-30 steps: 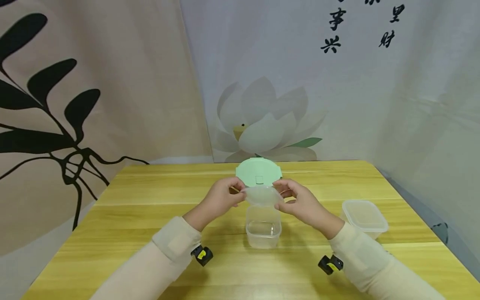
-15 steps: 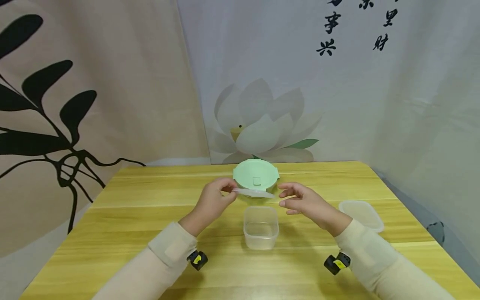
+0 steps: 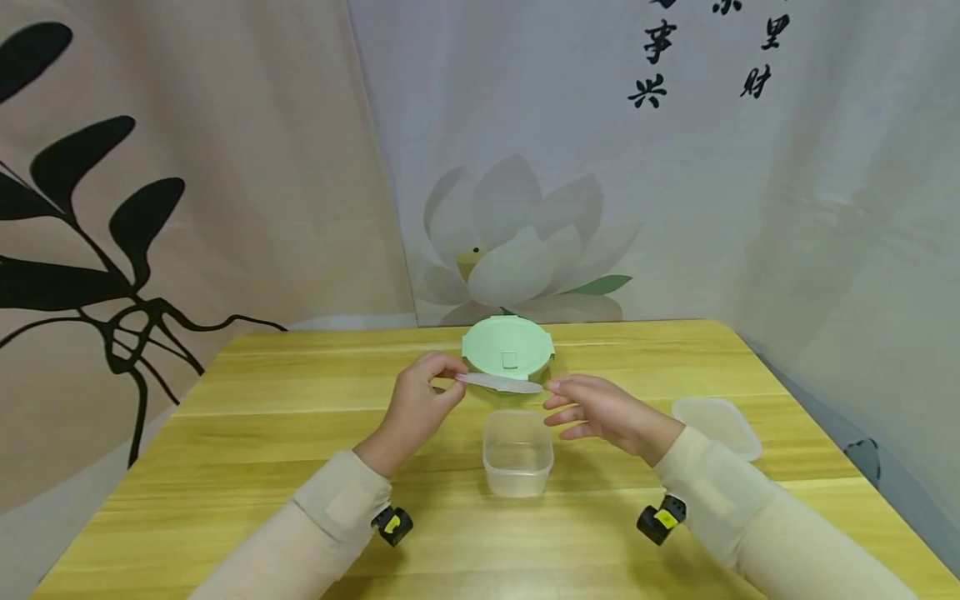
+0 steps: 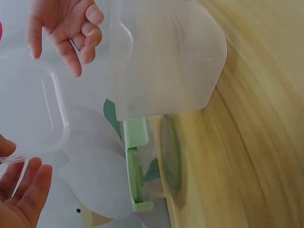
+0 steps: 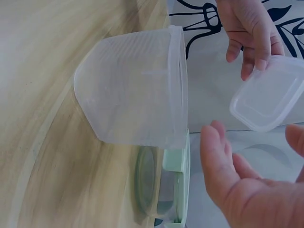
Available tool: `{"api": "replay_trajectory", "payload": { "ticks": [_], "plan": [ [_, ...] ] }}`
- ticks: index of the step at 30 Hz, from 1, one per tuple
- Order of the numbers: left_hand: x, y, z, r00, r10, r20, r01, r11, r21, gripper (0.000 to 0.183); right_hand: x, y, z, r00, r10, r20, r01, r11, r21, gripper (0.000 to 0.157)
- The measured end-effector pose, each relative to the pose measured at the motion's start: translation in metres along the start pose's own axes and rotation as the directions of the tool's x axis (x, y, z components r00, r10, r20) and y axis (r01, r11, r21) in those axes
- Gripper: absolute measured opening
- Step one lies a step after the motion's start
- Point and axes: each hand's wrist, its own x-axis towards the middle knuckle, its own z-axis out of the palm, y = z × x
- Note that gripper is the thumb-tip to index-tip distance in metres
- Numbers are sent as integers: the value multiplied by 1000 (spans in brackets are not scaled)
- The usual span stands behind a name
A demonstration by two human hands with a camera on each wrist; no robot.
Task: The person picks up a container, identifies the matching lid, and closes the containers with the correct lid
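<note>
My left hand (image 3: pixel 422 404) pinches a translucent plastic lid (image 3: pixel 501 383) by its left edge, between thumb and fingers. It is held nearly level and edge-on to the head view, above and behind an open clear food container (image 3: pixel 517 483) on the table. My right hand (image 3: pixel 603 414) is at the lid's right end, fingers spread and extended. In the right wrist view, the right hand (image 5: pixel 251 185) shows a gap from the lid (image 5: pixel 270 92) and grips nothing. The left wrist view shows the container (image 4: pixel 166 61) upright, seen through its side wall.
Behind the lid stands a round clear container with a green clip lid (image 3: pixel 508 343). To the right, partly covered by the right sleeve, is another translucent lidded box (image 3: pixel 718 425). The wooden table (image 3: pixel 300 467) ends at a printed curtain (image 3: pixel 315 208).
The lid has tipped from face-on to nearly edge-on. My right hand released its side, moved off, then came back towards the lid's right end. The left hand keeps its pinch.
</note>
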Motion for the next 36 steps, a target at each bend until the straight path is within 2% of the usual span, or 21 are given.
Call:
{"api": "replay_trajectory", "payload": {
  "ticks": [7,15,36],
  "plan": [
    [-1,1,4,1000,3,-30,-4,1000,-26,13,8,1,2,1000,5,28,-6,999,44,39],
    [-4,-2,9,1000,-18,-4,18,1000,-26,13,11,-1,5,999,0,55,-3,999,53,34],
    [-12,-8,14,999,20,28,-20,1000,9,11,15,-2,9,997,-3,77,2,1000,17,43]
  ]
}}
